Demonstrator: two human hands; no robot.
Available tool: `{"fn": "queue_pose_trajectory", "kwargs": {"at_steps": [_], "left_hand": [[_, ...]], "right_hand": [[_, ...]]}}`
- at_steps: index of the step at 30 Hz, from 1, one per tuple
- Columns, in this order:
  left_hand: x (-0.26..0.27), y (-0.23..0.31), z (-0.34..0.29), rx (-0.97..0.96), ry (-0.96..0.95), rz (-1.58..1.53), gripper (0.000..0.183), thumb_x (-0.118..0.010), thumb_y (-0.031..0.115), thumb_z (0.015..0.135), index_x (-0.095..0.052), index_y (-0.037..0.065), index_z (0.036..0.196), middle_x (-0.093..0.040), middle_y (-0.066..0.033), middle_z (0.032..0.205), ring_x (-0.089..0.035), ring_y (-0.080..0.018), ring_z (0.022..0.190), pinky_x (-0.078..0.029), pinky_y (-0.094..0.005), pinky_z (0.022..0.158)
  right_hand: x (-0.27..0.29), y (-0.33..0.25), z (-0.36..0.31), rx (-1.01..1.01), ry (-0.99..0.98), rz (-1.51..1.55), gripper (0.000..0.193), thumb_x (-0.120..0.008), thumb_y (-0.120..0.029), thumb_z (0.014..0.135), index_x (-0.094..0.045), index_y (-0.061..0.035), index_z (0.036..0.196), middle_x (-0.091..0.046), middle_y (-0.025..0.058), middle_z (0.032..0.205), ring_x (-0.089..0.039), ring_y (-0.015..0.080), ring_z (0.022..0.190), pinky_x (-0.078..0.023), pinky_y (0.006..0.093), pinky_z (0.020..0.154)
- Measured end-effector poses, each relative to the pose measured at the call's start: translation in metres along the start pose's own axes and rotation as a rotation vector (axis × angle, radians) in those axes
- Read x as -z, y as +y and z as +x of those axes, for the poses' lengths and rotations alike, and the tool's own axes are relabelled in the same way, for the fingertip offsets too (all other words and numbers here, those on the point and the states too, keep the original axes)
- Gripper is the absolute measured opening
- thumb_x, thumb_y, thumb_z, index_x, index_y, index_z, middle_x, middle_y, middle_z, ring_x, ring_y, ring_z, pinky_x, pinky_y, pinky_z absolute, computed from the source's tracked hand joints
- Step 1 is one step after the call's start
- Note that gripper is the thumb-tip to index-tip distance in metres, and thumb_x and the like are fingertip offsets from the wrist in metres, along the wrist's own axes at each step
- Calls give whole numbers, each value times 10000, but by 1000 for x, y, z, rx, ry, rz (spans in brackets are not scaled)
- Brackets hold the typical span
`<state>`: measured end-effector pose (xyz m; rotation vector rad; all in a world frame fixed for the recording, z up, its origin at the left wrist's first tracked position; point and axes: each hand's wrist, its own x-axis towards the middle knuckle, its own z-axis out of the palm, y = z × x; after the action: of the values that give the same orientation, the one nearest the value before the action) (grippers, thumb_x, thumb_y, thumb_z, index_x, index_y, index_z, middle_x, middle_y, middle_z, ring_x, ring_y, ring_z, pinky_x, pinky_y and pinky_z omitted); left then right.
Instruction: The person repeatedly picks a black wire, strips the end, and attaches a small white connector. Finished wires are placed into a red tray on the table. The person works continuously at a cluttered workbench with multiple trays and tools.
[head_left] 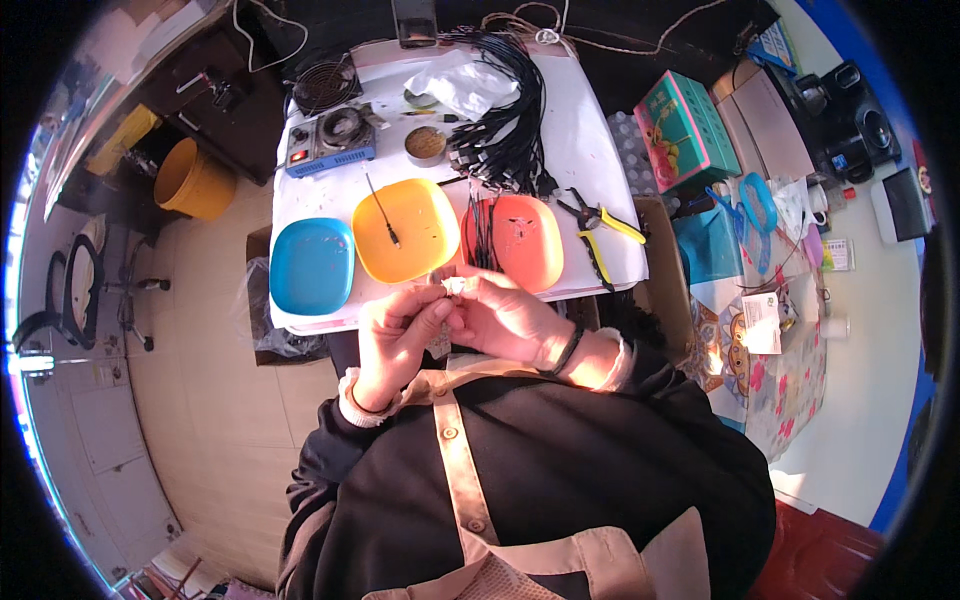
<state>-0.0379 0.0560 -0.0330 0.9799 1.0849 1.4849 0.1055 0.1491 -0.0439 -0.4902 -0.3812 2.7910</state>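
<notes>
My left hand [398,322] and my right hand [507,318] meet at the table's front edge, fingers pinched around a small whitish piece [455,286]; its exact kind is too small to make out. Just beyond them stands a yellow tray [385,265], with a short black cable [392,237] ending in a metal plug lying in it. A blue tray [312,290] is to its left. On the right, a salmon-pink tray [540,250] has thin black wires [481,225] along its left side and small dark bits in its middle.
Yellow-handled pliers [606,222] lie right of the trays. Behind them are a bundle of black cables [515,110], a round tin [426,146], a blue-grey powered box [330,145] and white tissue [465,85]. A green-pink carton [685,130] stands right; an orange bin [195,182] is left.
</notes>
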Motion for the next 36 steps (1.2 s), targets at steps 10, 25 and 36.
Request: {"fn": "queue_pose_trajectory", "kwargs": {"at_steps": [10, 25, 36], "left_hand": [[2, -19, 24, 123, 192, -162, 122, -534, 46, 967, -607, -40, 1015, -626, -71, 753, -326, -24, 510, -244, -172, 468], [-12, -23, 37, 58, 169, -272, 143, -585, 48, 942, -638, -58, 1022, -686, -170, 1036, -673, -224, 981, -571, -356, 868], [-40, -12, 41, 43, 157, -395, 183, -577, 30, 940, -654, -36, 1092, -678, -138, 1111, -657, -189, 993, -542, -294, 865]], "right_hand": [[85, -62, 24, 641, 696, -1712, 191, -672, -173, 857, -653, 17, 844, -653, 100, 717, -616, 172, 620, -483, 300, 590], [53, -62, 0, 833, 695, -1577, 170, -685, -152, 878, -628, 6, 854, -604, 56, 657, -532, 97, 582, -437, 263, 553], [-12, -18, -30, 818, 445, -1513, 144, -701, -102, 867, -610, 6, 839, -630, 58, 669, -593, 109, 578, -469, 258, 541]]}}
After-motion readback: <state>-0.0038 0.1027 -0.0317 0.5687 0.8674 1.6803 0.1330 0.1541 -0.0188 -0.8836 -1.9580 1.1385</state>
